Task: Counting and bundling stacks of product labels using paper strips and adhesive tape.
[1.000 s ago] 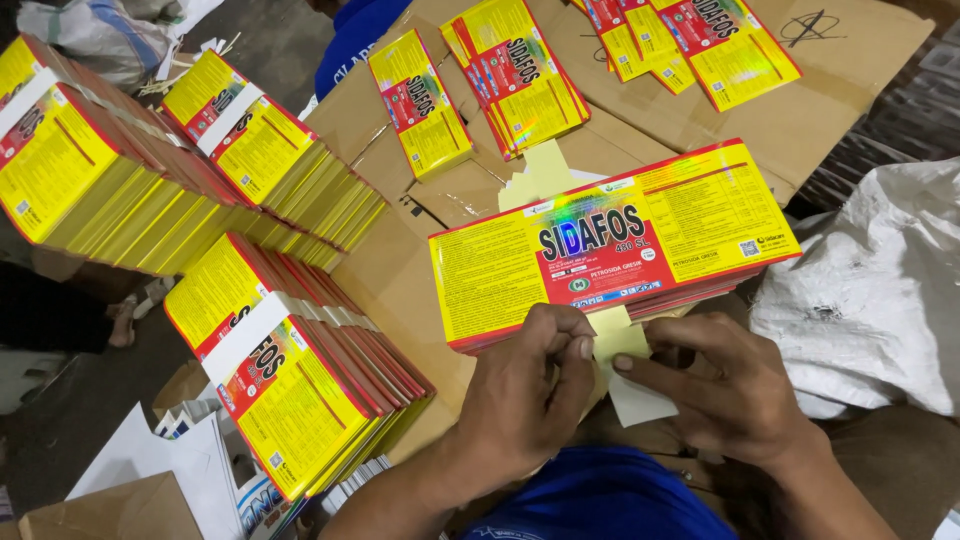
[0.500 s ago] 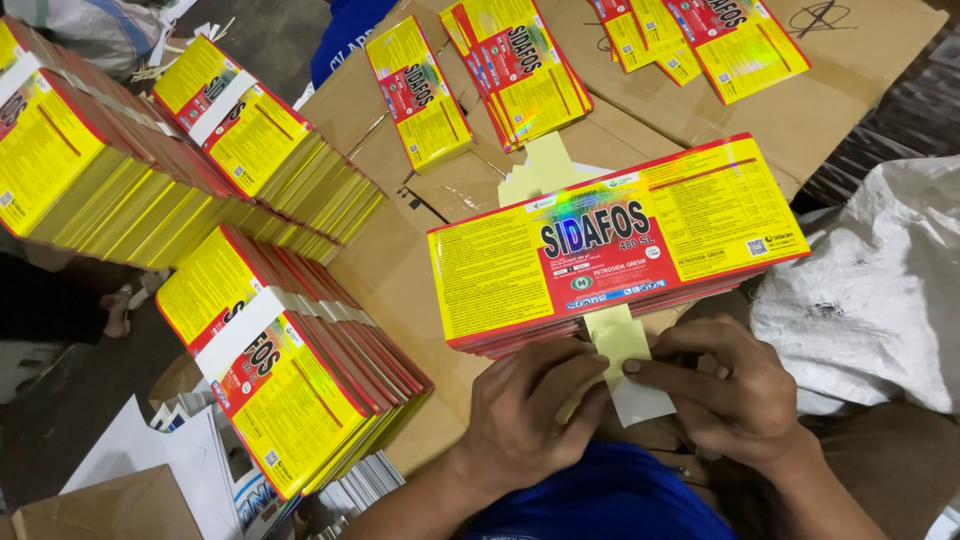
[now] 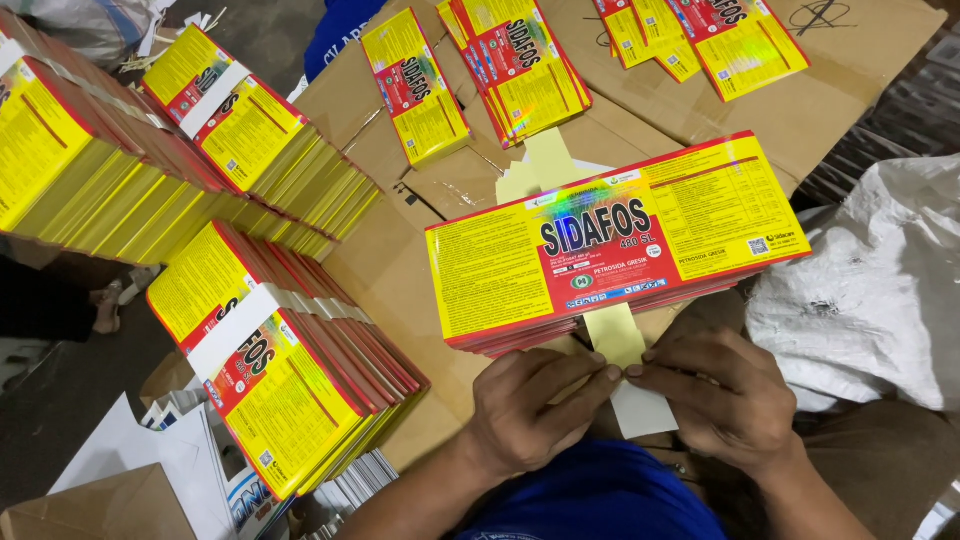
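Yellow-and-red label stack [image 3: 615, 245] lying flat on brown cardboard [image 3: 400, 270], near edge just above both hands. Pale yellow paper strip [image 3: 618, 338] running under that stack, near end pinched between fingertips of left hand [image 3: 525, 410] and right hand [image 3: 725, 400], fingers of both narrowed onto it, white strip end [image 3: 642, 410] showing below. Far end of strip [image 3: 535, 170] poking out beyond stack. Banded bundles [image 3: 290, 370] of same labels leaning in rows at left, more bundles [image 3: 110, 150] behind. Loose labels [image 3: 520, 70] scattered higher up on cardboard. White woven sack [image 3: 860, 300] at right. Grey floor [image 3: 60, 400] and white paper scraps [image 3: 150, 460] lower left. Blue cloth [image 3: 590, 500] at bottom edge, cut off. Thumbs mostly hidden beneath fingers; underside of stack unseen.
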